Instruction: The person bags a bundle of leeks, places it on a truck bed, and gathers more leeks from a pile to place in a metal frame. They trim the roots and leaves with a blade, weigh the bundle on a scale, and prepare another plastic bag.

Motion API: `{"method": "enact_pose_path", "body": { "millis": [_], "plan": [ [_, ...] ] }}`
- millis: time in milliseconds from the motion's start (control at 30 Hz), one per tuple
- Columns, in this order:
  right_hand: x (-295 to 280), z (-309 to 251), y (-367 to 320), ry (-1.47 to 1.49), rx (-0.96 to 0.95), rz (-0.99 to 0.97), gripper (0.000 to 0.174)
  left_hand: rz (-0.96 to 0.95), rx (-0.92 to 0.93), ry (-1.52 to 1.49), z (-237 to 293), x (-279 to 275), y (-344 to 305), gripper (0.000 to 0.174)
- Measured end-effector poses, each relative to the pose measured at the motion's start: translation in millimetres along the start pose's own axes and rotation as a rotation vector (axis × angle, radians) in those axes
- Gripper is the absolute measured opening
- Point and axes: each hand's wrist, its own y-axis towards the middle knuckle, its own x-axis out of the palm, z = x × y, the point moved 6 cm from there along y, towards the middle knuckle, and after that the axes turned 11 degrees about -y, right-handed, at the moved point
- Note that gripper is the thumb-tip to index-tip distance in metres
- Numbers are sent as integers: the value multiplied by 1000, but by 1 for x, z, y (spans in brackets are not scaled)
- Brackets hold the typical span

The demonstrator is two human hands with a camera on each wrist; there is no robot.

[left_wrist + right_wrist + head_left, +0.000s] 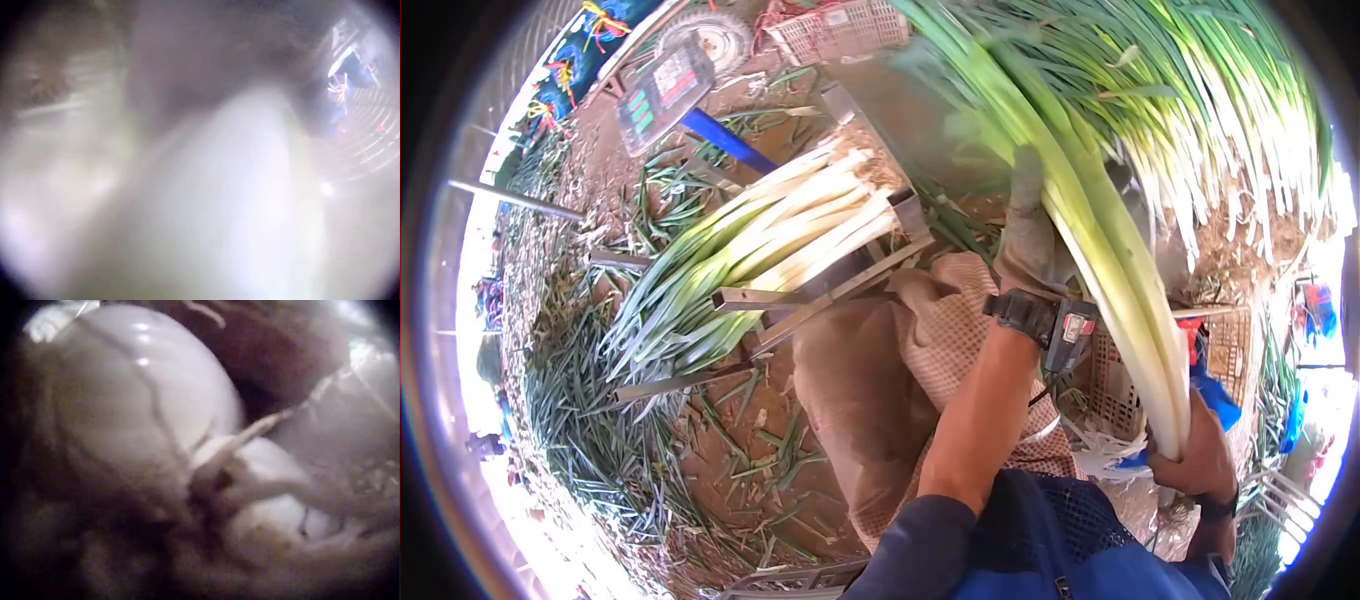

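Note:
A few long leeks (1100, 220) slant across the right side of the head view, green leaves at the top and white ends low. My gloved left hand (1028, 235) holds them around mid-length, its thumb along the near side and its other fingers mostly hidden behind the stalks. Lower right, my right hand (1200, 455) grips the white ends. Up close in the right wrist view are a pale leek end (144, 381) and thin stringy roots (262, 428). A blurred whitish stalk (231, 212) fills much of the left wrist view.
A metal rack (830, 300) cradles a bundle of leeks (770, 220) on the left, beside a scale display (662, 95). More leeks (1200, 110) are heaped at upper right. Plastic crates (840, 30) stand behind, and cut leaves (600, 410) litter the ground.

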Motion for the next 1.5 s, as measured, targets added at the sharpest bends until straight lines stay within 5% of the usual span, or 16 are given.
{"method": "enact_pose_path", "body": {
  "millis": [100, 233, 333, 467, 533, 633, 767, 833, 933, 967, 1033, 1067, 1167, 1267, 1367, 1500],
  "plan": [
    [-13, 21, 6, -290, -76, 224, 68, -153, 44, 9, 50, 62, 3, 60],
    [-41, -63, 71, -477, -454, 330, 75, -418, 189, 88, 186, 153, -28, 52],
    [-48, -182, 126, -449, -937, 431, 71, -562, 286, 177, 293, 217, -85, 46],
    [-2, -316, 181, -416, -1149, 205, 48, -455, 474, 365, 368, 237, -158, 36],
    [36, -357, 202, -564, -1245, 251, 41, -339, 538, 395, 405, 217, -191, 30],
    [99, -390, 254, -711, -1355, 273, 39, -166, 726, 781, 489, 118, -251, 61],
    [195, -388, 369, -749, -1209, 127, 42, 811, 530, 636, 533, -45, -316, 58],
    [219, -353, 412, -835, -1230, 279, 43, 1128, 514, 816, 526, -62, -324, 55],
    [171, -383, 376, -663, -1110, 129, 47, 1308, 461, 1048, 493, 4, -311, 51],
    [152, -382, 362, -631, -1152, 275, 39, 1403, 373, 1232, 495, 15, -315, 48],
    [138, -381, 331, -883, -976, 54, 27, 1499, 322, 1509, 492, 36, -311, 41],
    [141, -372, 316, -998, -877, -64, 22, 1395, 360, 1646, 485, 43, -298, 42],
    [163, -343, 276, -862, -1128, -16, 19, 1005, 408, 2157, 451, 65, -241, 50],
    [172, -327, 258, -837, -1081, -211, 25, 245, 136, 2946, 434, 54, -174, 75],
    [148, -331, 275, -655, -986, -165, 25, 294, -144, 3005, 448, 2, -172, 90],
    [87, -367, 312, -574, -844, -144, 25, 447, -435, 2859, 464, -2, -169, 81]
  ]
}}
